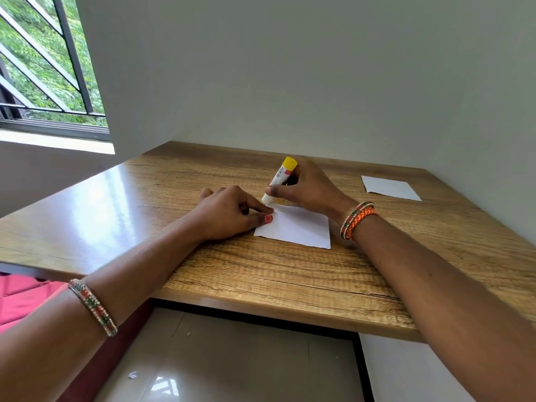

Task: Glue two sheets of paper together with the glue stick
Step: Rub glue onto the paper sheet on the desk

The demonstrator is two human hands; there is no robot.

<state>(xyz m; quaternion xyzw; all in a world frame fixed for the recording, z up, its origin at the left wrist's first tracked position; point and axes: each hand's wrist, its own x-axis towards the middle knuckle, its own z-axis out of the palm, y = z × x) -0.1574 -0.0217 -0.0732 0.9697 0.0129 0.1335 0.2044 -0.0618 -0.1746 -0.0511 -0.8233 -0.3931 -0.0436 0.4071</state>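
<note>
A white paper sheet point(295, 227) lies on a wooden table point(261, 274). The left hand point(229, 214) pins the sheet's left edge to steady it. The right hand point(307, 188) grips a tilted glue stick point(280, 179), its tip apparently touching the sheet's far corner. A second sheet point(390, 188) waits well right of the first.

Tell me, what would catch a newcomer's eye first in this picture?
Probably the glue stick with its bright yellow end, tilted in the right hand with its tip down at the far edge of a white paper sheet in the middle of the wooden desk. The left hand holds that sheet's left corner down, and a second white sheet lies apart at the far right.
</note>
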